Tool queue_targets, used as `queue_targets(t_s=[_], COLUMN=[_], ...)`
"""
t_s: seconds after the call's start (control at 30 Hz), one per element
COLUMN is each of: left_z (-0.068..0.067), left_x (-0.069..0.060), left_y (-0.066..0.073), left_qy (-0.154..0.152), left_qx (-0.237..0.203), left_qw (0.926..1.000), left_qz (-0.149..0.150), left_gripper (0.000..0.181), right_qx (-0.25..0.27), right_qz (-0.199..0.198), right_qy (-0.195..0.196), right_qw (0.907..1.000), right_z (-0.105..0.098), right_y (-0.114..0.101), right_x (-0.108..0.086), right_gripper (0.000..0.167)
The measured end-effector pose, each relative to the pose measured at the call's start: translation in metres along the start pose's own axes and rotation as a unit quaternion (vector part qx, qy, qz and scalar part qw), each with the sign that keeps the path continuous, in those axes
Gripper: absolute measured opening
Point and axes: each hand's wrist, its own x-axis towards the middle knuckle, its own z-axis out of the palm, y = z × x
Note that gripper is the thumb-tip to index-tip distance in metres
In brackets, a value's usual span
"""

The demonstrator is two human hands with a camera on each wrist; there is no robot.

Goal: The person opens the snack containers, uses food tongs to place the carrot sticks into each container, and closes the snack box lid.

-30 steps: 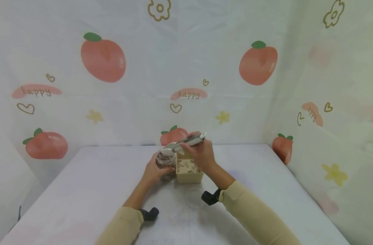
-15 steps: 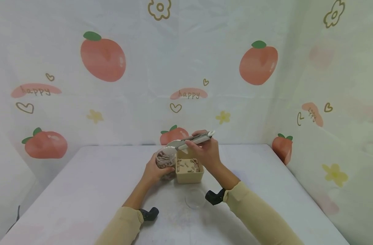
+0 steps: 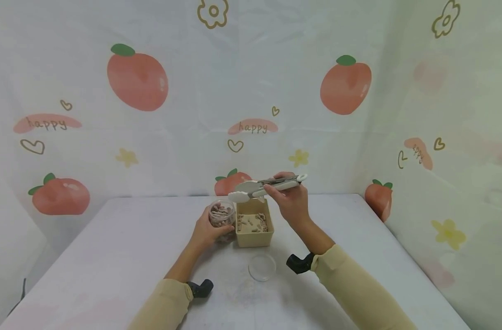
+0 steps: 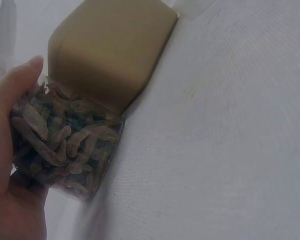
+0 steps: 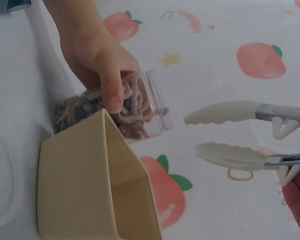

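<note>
My left hand grips a clear jar filled with brown, finger-like dried pieces, its mouth uncovered. Against the jar's right side stands a beige box, with several small brown pieces scattered inside. My right hand holds kitchen tongs with grey arms and white scalloped heads, above the box. In the right wrist view the tong heads are apart with nothing between them, facing the jar's mouth. Only a few fingers of the right hand show there.
A round transparent lid lies flat on the white table in front of the box. Behind the table hangs a white cloth printed with peaches. Each wrist wears a black camera mount.
My right hand has moved right with the tongs, whose heads have left the jar's mouth and are spread wider. The left hand and jar stay in place.
</note>
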Motion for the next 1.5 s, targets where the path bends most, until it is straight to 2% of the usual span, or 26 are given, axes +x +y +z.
queue_targets(t_s=[0.27, 0.53, 0.67, 0.87, 1.07, 1.23, 1.5], left_z=[0.001, 0.001, 0.001, 0.001, 0.001, 0.001, 0.001], left_x=[0.0, 0.0, 0.001, 0.001, 0.001, 0.001, 0.0], left_y=[-0.001, -0.001, -0.001, -0.002, -0.001, 0.0, 0.001], left_qy=[0.003, 0.005, 0.007, 0.004, 0.005, 0.006, 0.008], left_qx=[0.0, 0.004, 0.005, 0.006, -0.003, -0.004, -0.005], left_qw=[1.0, 0.9999, 0.9999, 0.9999, 0.9999, 0.9999, 0.9999], left_qz=[0.003, 0.011, 0.014, 0.014, 0.012, 0.008, 0.01], left_gripper=[0.093, 0.093, 0.092, 0.093, 0.092, 0.092, 0.091], right_qx=[-0.001, -0.009, 0.011, 0.02, 0.018, 0.026, 0.019], right_qz=[0.009, 0.053, 0.102, 0.17, 0.22, 0.245, 0.243], right_qy=[-0.004, -0.076, -0.114, -0.165, -0.205, -0.212, -0.246], right_qw=[1.0, 0.9957, 0.9882, 0.9714, 0.9534, 0.9457, 0.9382], right_z=[-0.014, -0.028, -0.032, -0.034, -0.035, -0.037, -0.04], right_y=[0.01, 0.021, 0.027, 0.037, 0.059, 0.087, 0.098], right_x=[-0.005, -0.007, -0.006, -0.007, -0.007, -0.005, -0.002], right_gripper=[0.028, 0.035, 0.038, 0.043, 0.044, 0.044, 0.044])
